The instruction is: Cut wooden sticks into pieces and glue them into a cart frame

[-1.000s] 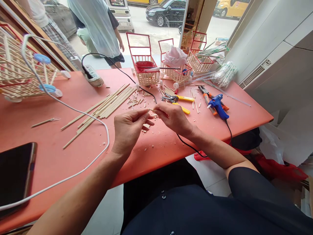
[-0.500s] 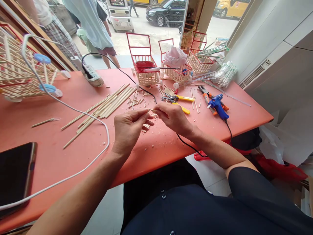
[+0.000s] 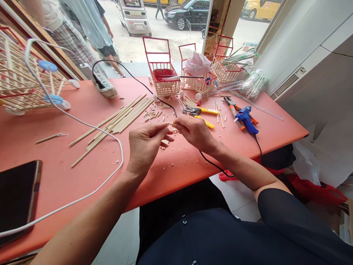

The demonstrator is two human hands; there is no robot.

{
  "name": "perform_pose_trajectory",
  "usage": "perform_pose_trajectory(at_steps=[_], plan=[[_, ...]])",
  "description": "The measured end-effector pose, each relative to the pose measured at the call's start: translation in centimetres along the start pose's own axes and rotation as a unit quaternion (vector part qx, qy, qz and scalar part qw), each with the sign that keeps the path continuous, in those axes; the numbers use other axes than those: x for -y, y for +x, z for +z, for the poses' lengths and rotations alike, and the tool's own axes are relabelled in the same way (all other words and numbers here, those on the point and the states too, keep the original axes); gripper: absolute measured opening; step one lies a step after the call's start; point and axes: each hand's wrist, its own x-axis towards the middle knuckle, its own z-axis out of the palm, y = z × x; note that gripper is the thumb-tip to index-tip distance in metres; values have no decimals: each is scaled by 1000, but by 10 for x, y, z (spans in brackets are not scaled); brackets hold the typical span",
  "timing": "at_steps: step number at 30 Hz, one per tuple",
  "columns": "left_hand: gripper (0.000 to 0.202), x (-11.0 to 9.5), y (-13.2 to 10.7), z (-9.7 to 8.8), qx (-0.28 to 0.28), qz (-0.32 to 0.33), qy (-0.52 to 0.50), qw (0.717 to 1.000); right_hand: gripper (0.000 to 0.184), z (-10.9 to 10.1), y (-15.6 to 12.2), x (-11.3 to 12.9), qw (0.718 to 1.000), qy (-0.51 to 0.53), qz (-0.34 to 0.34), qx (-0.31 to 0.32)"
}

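Observation:
My left hand (image 3: 145, 145) and my right hand (image 3: 194, 133) meet above the orange table (image 3: 176, 165), both pinched on a short thin wooden stick (image 3: 171, 124) held between their fingertips. Under the hands lie small stick offcuts (image 3: 164, 142) and crumbs. A row of long wooden sticks (image 3: 118, 119) lies to the left of my left hand. Yellow-handled cutters (image 3: 202, 114) lie just beyond my right hand. A black cord (image 3: 165, 103) runs under my right wrist.
A blue glue gun (image 3: 246, 119) and orange pliers (image 3: 234, 106) lie at the right. Small stick-built carts (image 3: 164, 79) stand at the back, a larger one (image 3: 19, 81) at far left. A phone (image 3: 16, 197) and white cable (image 3: 91, 129) lie at left. People stand outside beyond the table.
My hands have stayed in place with the stick. The people outside have moved away to the left.

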Motion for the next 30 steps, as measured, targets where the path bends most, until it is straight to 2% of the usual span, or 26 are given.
perform_pose_trajectory(at_steps=[30], plan=[[28, -2, -1, 1, 0, -12, 10, 1000, 34, 0, 0, 0, 1000, -7, 12, 12]])
